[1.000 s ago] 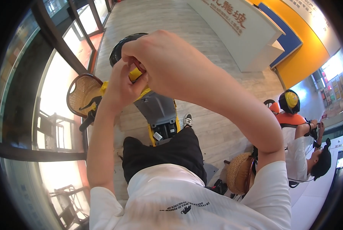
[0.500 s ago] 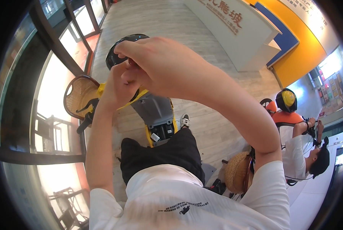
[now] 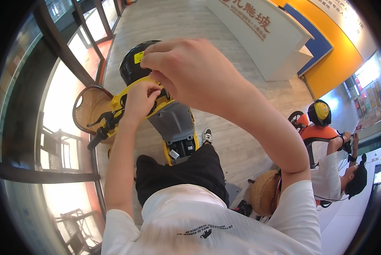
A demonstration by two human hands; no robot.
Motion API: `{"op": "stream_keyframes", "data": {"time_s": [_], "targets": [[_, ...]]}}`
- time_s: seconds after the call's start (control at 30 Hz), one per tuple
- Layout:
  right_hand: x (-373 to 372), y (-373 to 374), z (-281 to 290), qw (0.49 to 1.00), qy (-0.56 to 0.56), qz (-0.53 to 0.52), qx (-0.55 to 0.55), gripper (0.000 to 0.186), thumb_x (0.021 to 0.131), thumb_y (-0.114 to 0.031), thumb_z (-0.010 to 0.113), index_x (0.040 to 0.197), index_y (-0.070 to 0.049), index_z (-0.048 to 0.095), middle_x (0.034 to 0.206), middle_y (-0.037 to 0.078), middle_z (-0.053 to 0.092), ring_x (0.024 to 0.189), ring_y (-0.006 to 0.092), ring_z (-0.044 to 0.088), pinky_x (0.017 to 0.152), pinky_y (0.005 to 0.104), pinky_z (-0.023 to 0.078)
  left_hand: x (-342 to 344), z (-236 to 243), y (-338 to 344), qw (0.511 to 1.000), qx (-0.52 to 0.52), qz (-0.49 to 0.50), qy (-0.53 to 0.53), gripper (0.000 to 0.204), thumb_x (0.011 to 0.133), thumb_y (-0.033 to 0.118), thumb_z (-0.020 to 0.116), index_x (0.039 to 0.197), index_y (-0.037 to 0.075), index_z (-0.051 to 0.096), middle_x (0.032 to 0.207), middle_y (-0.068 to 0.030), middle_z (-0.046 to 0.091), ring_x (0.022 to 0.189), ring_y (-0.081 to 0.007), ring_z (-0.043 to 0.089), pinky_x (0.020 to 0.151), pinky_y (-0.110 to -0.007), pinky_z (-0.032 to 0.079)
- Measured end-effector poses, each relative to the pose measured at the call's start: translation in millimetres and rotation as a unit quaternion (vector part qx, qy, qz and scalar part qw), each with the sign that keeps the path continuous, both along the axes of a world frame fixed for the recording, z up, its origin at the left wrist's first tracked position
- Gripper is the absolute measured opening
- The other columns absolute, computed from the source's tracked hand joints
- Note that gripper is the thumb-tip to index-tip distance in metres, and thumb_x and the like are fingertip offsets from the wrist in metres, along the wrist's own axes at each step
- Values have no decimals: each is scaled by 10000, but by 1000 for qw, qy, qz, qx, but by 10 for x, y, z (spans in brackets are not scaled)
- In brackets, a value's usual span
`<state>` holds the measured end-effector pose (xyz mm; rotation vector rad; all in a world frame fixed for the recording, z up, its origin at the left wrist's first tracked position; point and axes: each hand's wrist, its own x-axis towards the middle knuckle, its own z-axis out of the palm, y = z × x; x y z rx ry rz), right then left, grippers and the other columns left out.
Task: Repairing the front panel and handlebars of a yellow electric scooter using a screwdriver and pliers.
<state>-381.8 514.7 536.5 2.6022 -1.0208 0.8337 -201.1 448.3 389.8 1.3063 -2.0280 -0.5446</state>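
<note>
My left hand (image 3: 141,98) is closed in a pinch over the handlebar area of a yellow scooter (image 3: 133,86); what its fingertips hold, if anything, is too small to make out. Above and to the right, my right hand (image 3: 184,63) hangs with its fingers curled towards the thumb, and I cannot see what is between them. Just beyond my fingers, a black rounded shell (image 3: 131,68) with a yellow label tops the scooter's front. A black handlebar grip (image 3: 97,140) sticks out to the left. Below my hands are the scooter's grey inner panel (image 3: 173,121) and an open compartment (image 3: 182,146).
A wicker basket (image 3: 83,108) sits at the scooter's front left, beside glass doors (image 3: 56,127). On the right, a person (image 3: 333,170) is beside an orange scooter (image 3: 322,132); another woven basket (image 3: 262,193) is nearer me. A white counter (image 3: 258,42) stands far ahead.
My hands were together and have separated. The left one has come down towards the handlebar, while the right stays raised. The black shell's yellow label has come into sight.
</note>
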Motion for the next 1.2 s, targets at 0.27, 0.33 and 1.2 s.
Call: {"op": "stream_keyframes", "data": {"time_s": [0.27,0.33,1.2], "targets": [[25,72,-1,999,-24,-11,31,244,814,-27,677,1057,-42,659,896,106,681,781,309,666,696,419,524,-200,-495,25,1000,-13,-5,6,202,816,58,732,1004,-15,742,893,-183,743,803,-290,738,762,-333,559],[9,79,6,997,-36,-25,67,253,821,-15,670,1072,-46,653,892,111,677,764,312,664,687,424,522,-262,-449,54,1000,-10,16,-1,182,812,71,734,975,-10,742,861,-188,729,815,-329,720,764,-367,552],[-670,812,-62,950,-305,-12,71,234,873,133,612,1080,54,686,1097,153,674,978,192,698,797,280,566,-116,-330,926,981,42,-74,172,127,856,57,728,955,-3,674,868,-92,702,795,-207,688,719,-318,526]]}}
